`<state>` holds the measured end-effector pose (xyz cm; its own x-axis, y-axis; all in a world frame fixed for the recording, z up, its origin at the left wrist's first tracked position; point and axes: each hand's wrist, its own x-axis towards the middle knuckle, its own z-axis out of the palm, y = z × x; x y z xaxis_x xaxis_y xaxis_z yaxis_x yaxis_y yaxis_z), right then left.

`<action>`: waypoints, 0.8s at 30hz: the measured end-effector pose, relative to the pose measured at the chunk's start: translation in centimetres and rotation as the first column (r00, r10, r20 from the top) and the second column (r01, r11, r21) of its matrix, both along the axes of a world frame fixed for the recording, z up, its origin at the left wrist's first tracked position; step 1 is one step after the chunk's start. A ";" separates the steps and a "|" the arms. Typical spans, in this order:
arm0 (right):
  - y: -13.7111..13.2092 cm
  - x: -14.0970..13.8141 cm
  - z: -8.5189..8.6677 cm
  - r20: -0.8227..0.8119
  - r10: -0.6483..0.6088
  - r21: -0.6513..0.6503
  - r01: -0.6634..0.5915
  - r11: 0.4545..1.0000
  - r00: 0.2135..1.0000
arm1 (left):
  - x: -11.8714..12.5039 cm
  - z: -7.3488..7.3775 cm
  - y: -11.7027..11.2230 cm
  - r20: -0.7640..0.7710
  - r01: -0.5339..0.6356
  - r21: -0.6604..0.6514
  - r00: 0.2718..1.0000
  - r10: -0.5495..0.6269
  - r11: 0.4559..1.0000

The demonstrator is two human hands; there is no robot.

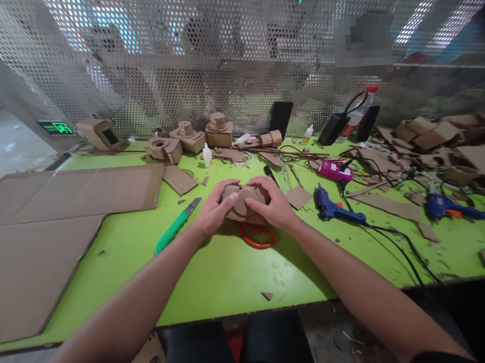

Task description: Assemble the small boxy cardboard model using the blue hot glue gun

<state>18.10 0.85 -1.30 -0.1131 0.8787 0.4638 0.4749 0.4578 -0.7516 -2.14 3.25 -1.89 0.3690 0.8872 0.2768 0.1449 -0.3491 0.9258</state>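
Both of my hands are wrapped round a small cardboard piece (244, 203) with a rounded disc on its near face. My left hand (216, 208) grips its left side, thumb on the front. On the right side, my right hand (272, 204) holds it in the same way. My fingers hide its far side. Red scissor-like loop handles (257, 238) lie just below the piece on the green table (216, 281); the rest of that tool is hidden. A green utility knife (175, 228) with its blade out rests left of my left hand.
Cardboard sheets (66, 195) cover the left side. Cardboard camera-like models (164, 149) and a glue bottle (207, 155) stand behind. To the right lie blue glue guns (338, 207), cables, a pink power strip (334, 170) and cardboard scraps (387, 205). Perforated metal sheeting (218, 57) rises at the back.
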 end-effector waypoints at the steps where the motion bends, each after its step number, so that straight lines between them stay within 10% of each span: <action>1: 0.0 0.0 0.0 0.005 0.001 0.012 -0.001 1.000 1.000 | -0.1 0.0 0.0 -0.002 0.013 0.014 1.000 -0.013 1.000; 24: -0.5 0.1 0.3 0.055 0.047 0.026 -0.049 0.998 0.997 | 0.3 0.7 -1.1 0.015 -0.009 -0.064 1.000 0.010 0.998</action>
